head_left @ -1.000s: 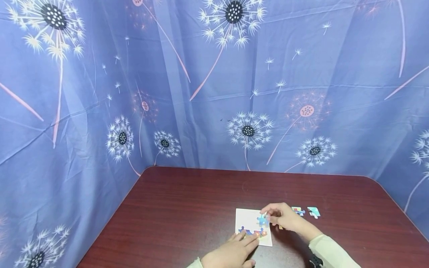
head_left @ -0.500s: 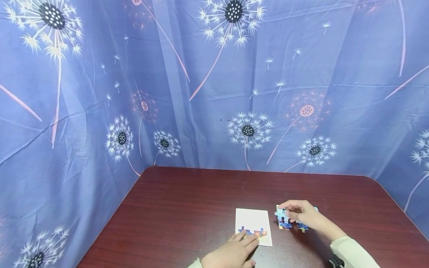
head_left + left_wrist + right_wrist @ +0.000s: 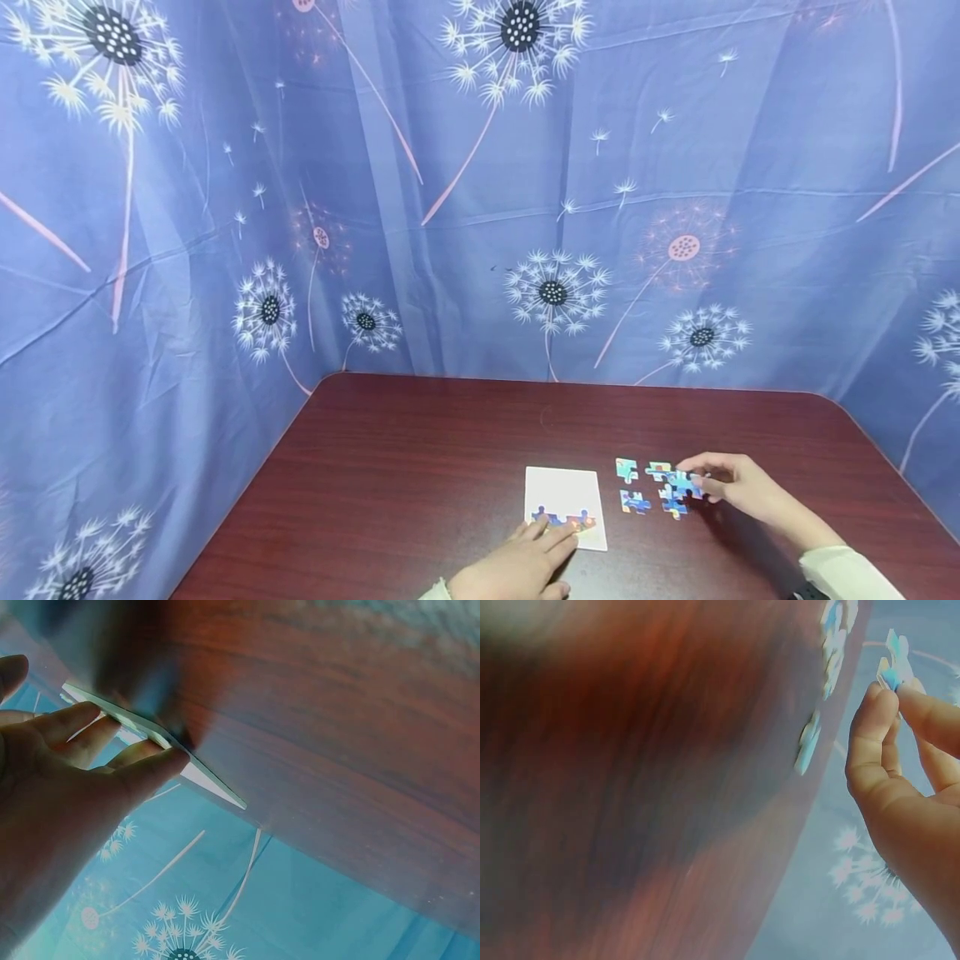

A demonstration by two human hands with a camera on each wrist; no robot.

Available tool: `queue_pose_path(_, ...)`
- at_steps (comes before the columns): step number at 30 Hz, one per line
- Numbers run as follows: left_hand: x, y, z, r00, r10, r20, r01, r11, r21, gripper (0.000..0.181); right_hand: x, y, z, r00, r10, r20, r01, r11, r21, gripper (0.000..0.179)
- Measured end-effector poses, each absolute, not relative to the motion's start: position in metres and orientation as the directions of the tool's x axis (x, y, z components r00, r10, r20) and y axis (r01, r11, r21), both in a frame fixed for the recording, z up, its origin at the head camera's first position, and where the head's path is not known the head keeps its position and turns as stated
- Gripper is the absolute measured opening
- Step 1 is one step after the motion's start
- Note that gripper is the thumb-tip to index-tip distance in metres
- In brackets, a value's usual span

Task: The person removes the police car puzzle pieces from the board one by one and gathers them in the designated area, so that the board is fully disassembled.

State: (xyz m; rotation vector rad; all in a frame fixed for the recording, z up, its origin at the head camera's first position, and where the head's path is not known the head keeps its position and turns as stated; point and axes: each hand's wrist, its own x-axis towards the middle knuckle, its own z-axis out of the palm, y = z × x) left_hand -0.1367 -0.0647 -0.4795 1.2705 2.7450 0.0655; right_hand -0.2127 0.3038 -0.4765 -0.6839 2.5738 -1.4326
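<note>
A light-blue jigsaw piece is pinched between the thumb and fingers of my right hand, above the loose pieces in the head view. The right wrist view shows that jigsaw piece raised off the table. My left hand rests its extended fingers on the lower part of a white puzzle board. Along that part lies a row of blue and orange pieces, partly covered by the fingers. In the left wrist view, the board appears edge-on under the fingertips.
Several loose jigsaw pieces lie right of the board, among them a pale-blue corner piece, a dark-blue piece and a yellow-and-blue piece. The reddish-brown table meets a blue dandelion-print curtain behind.
Holding the light-blue piece, my right hand has gone from over the board to the right, across the loose pieces. My left hand stays in place on the board.
</note>
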Motion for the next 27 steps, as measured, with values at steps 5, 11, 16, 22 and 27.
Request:
queue_pose_path(5,-0.137,-0.065,-0.479,-0.644,0.759,-0.100,0.751,0.651,0.107,0.057,-0.209,0.321,-0.476,-0.907,-0.421,0.026,-0.248,0.481,-0.841,0.028)
queue_pose_path(11,-0.137,-0.065,-0.479,-0.641,0.760,-0.107,0.751,0.650,0.119,0.057,-0.205,0.335,-0.477,-0.909,-0.411,-0.072,-0.157,0.497,-0.853,0.029)
queue_pose_path(16,-0.136,-0.065,-0.479,-0.639,0.763,-0.101,0.754,0.646,0.120,0.057,-0.206,0.337,-0.483,-0.896,-0.438,-0.070,-0.168,0.482,-0.860,0.027)
queue_pose_path(22,-0.135,-0.065,-0.477,-0.641,0.763,-0.080,0.757,0.646,0.096,0.057,-0.206,0.333,-0.483,-0.918,-0.389,-0.078,-0.147,0.516,-0.844,0.020)
queue_pose_path(27,-0.134,-0.064,-0.478,-0.647,0.758,-0.078,0.753,0.652,0.085,0.057,-0.205,0.330,-0.486,-0.935,-0.348,-0.069,-0.152,0.568,-0.809,0.017)
